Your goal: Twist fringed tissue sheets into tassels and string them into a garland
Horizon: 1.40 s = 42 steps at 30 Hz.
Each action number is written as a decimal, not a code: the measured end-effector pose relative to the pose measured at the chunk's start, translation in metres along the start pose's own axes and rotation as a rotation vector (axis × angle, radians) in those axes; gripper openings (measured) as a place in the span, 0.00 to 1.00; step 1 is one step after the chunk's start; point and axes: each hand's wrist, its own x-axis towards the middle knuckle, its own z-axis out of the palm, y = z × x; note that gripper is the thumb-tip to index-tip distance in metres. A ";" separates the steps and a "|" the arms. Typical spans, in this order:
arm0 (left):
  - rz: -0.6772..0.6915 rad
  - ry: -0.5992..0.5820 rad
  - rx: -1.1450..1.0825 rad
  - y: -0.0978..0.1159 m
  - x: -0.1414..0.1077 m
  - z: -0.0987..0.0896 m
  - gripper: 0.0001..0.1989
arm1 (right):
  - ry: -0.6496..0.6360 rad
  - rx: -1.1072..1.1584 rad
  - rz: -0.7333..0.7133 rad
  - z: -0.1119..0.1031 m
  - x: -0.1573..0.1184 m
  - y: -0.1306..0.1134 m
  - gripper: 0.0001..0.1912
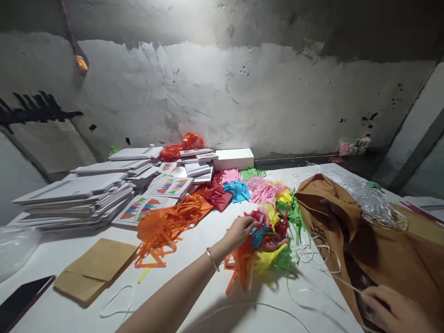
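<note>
My left hand (pixel 239 233), a bracelet on its wrist, is closed at the near edge of a bunch of multicoloured paper tassels (pixel 268 247). Orange, yellow, green, red, pink and blue strips hang from this bunch, just above or on the white table. At the lower right, my right hand (pixel 395 305) is closed on a thin white string (pixel 342 280) and slightly blurred. That string runs taut leftward from the fingers toward loose loops beside the bunch. Brown cloth (pixel 381 245) lies beneath and behind my right hand.
Orange tassels (pixel 173 222), dark red, blue and pink ones (pixel 267 190) lie behind. Stacks of white cards (pixel 79 189) and printed cards (pixel 171 186) stand left. A brown paper bag (pixel 97 263) and phone (pixel 24 303) lie in front. Clear plastic (pixel 364 194) is at right.
</note>
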 end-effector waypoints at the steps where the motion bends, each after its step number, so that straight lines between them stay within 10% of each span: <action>1: -0.018 -0.013 -0.049 0.000 -0.003 -0.004 0.17 | -0.056 0.018 -0.024 0.007 0.002 -0.004 0.19; 10: -0.136 0.028 -0.398 0.024 -0.028 -0.030 0.26 | -0.224 0.257 -0.220 0.110 0.079 -0.118 0.13; 18: -0.110 0.227 -0.584 0.028 -0.094 -0.086 0.27 | -0.393 0.416 -0.361 0.052 0.077 -0.154 0.24; 24: 0.065 0.111 -0.128 0.039 -0.129 -0.113 0.14 | -0.479 0.297 -0.534 0.023 0.072 -0.195 0.17; 31: 0.203 0.146 0.187 0.042 -0.155 -0.131 0.09 | -0.350 0.220 -0.584 0.032 0.067 -0.205 0.13; 42: 0.115 0.361 -0.080 0.041 -0.161 -0.128 0.11 | -0.470 0.055 -0.483 0.072 0.047 -0.208 0.06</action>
